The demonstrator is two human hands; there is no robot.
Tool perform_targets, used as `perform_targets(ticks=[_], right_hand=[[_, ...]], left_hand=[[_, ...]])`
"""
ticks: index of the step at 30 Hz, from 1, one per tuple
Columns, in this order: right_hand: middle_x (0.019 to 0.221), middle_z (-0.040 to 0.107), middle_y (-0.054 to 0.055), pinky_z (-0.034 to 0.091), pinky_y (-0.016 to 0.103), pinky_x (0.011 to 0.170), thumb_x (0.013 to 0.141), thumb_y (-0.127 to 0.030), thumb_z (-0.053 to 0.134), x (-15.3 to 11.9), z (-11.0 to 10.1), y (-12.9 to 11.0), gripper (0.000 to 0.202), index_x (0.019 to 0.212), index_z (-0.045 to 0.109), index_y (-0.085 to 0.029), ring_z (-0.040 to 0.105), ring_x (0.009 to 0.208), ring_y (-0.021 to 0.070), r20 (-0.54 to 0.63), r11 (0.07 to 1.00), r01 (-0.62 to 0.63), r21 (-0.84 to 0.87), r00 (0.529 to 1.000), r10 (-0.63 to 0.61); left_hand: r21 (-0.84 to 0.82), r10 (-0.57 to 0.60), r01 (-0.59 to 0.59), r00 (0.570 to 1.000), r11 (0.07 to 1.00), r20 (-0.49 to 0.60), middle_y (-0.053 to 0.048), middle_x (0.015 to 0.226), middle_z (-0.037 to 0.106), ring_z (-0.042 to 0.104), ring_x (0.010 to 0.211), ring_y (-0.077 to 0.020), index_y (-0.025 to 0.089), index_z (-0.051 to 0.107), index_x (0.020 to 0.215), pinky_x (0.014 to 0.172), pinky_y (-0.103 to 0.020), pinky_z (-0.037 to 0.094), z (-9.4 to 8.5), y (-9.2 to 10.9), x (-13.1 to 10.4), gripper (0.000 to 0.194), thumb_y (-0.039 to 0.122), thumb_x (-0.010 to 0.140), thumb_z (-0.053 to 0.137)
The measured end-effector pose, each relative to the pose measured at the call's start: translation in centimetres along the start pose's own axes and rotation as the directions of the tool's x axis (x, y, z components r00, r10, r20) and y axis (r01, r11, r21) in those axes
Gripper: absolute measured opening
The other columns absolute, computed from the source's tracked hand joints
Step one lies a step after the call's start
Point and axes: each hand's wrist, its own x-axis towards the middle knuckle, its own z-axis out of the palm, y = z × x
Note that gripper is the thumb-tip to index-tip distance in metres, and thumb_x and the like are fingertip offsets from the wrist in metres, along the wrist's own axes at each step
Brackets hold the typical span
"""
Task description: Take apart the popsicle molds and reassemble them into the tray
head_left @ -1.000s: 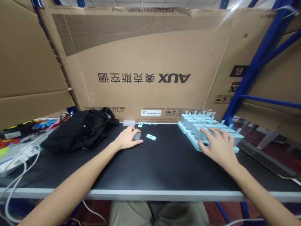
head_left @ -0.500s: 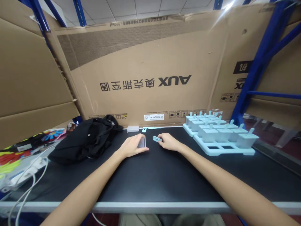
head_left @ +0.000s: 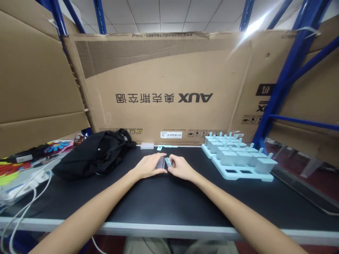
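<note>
My left hand [head_left: 146, 165] is closed around a clear popsicle mold cup [head_left: 160, 163], lying on its side with its open end to the right. Thumb and fingers of my right hand [head_left: 182, 168] pinch a light blue popsicle mold lid [head_left: 168, 162]. The lid is tilted and sits right beside the cup's mouth; whether they touch I cannot tell. Farther back on the black table [head_left: 169, 201] lie another clear mold cup [head_left: 147, 145] and light blue stick pieces [head_left: 160, 147].
At the right stand light blue popsicle mold trays [head_left: 245, 175] holding several lidded molds [head_left: 228, 158]. A black bag [head_left: 90, 153] lies at the left, near white cables [head_left: 34, 204] and colourful items. A cardboard wall [head_left: 164, 70] closes the back, between blue posts [head_left: 280, 84].
My right hand has brought the lid left and turned it toward the cup's mouth, closing the gap between my hands. The view has shifted slightly.
</note>
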Motion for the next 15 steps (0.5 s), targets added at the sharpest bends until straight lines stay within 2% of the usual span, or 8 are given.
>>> perform_targets(ticks=[4,7,9,12,15], right_hand=[[0.061,0.057,-0.004,0.034,0.021,0.055,0.072,-0.026,0.063,-0.1,0.8,0.3,0.017,0.07,0.047,-0.021,0.047,0.056,0.0093,0.007,0.992,-0.094,0.081,0.996,0.094],[0.066,0.059,-0.003,0.038,0.021,0.055,0.07,-0.025,0.066,0.1,1.4,0.8,0.019,0.072,0.048,-0.02,0.051,0.059,0.0094,0.032,0.966,-0.138,0.219,0.99,0.134],[0.069,0.062,-0.002,0.042,0.021,0.055,0.07,-0.025,0.068,0.1,1.5,0.8,0.021,0.077,0.049,-0.02,0.055,0.06,0.01,0.08,0.921,-0.158,0.356,0.987,0.139],[0.069,0.064,0.0,0.049,0.024,0.059,0.077,-0.033,0.068,0.0,1.3,0.5,0.021,0.079,0.052,-0.019,0.06,0.062,0.0114,0.165,0.82,-0.2,0.536,0.978,0.13],[0.069,0.064,0.002,0.054,0.027,0.065,0.079,-0.043,0.069,-0.3,1.0,0.0,0.029,0.077,0.055,-0.018,0.062,0.065,0.0121,0.188,0.741,-0.229,0.631,0.972,0.14]], left_hand=[[0.038,0.041,-0.041,0.999,0.998,0.007,-0.011,0.135,0.057,0.058,0.122,-0.0271,0.026,0.037,0.141,0.101,-0.038,0.046,0.1,0.1,0.1,0.076,0.073,0.084,0.049],[0.068,0.052,-0.053,0.998,0.996,0.028,-0.009,0.125,0.061,0.062,0.112,-0.0266,0.027,0.038,0.141,0.095,-0.037,0.049,-0.1,0.3,0.0,0.074,0.074,0.084,0.047],[0.079,0.058,-0.061,0.997,0.995,0.042,-0.009,0.12,0.062,0.062,0.108,-0.026,0.027,0.039,0.141,0.092,-0.036,0.049,-0.2,0.4,0.0,0.072,0.073,0.085,0.045],[0.073,0.046,-0.05,0.998,0.996,0.053,-0.008,0.119,0.061,0.063,0.106,-0.0251,0.028,0.04,0.141,0.091,-0.034,0.049,-0.3,0.4,0.0,0.068,0.071,0.087,0.044],[0.067,0.025,-0.029,0.998,0.997,0.06,-0.008,0.121,0.06,0.063,0.106,-0.0244,0.028,0.039,0.141,0.092,-0.034,0.049,-0.4,0.3,0.0,0.067,0.07,0.089,0.043]])
